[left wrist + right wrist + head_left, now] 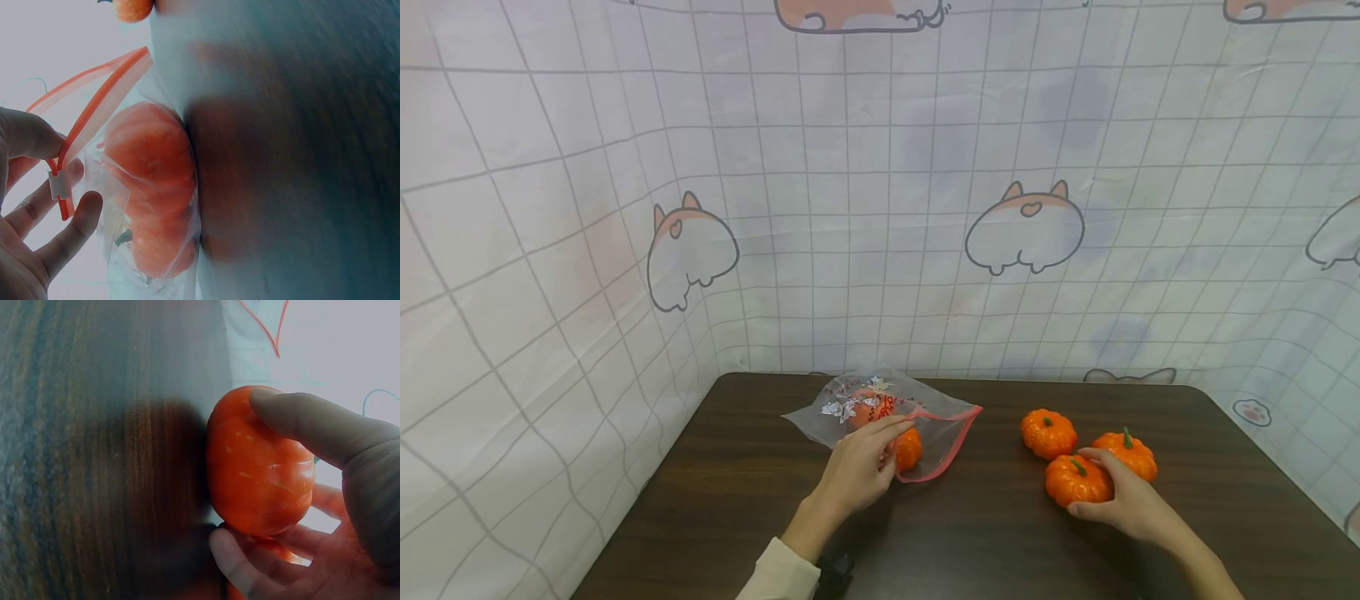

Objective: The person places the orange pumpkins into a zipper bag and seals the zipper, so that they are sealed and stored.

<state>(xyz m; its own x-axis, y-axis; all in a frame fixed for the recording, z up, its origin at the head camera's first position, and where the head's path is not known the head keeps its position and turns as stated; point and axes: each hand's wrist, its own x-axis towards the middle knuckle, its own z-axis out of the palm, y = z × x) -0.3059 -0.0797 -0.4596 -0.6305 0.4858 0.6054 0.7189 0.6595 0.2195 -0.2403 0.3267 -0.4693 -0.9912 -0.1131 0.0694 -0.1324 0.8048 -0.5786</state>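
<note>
A clear zip bag (936, 442) with a red zip edge (103, 94) lies at the table's middle left, its mouth spread toward the right. Inside it are orange mini pumpkins (150, 144), partly blurred by the plastic. My left hand (857, 467) pinches the bag's red edge near the white slider (59, 185), thumb above and fingers below. On the right, my right hand (1123, 498) grips a mini pumpkin (259, 469) with thumb on one side and fingers on the other. That pumpkin appears to rest on the table.
Two more mini pumpkins stand beside the gripped one, one behind it (1048, 433) and one to its right (1127, 454). The dark wooden table (985, 542) is enclosed by a white gridded curtain (895, 275) at the back and sides.
</note>
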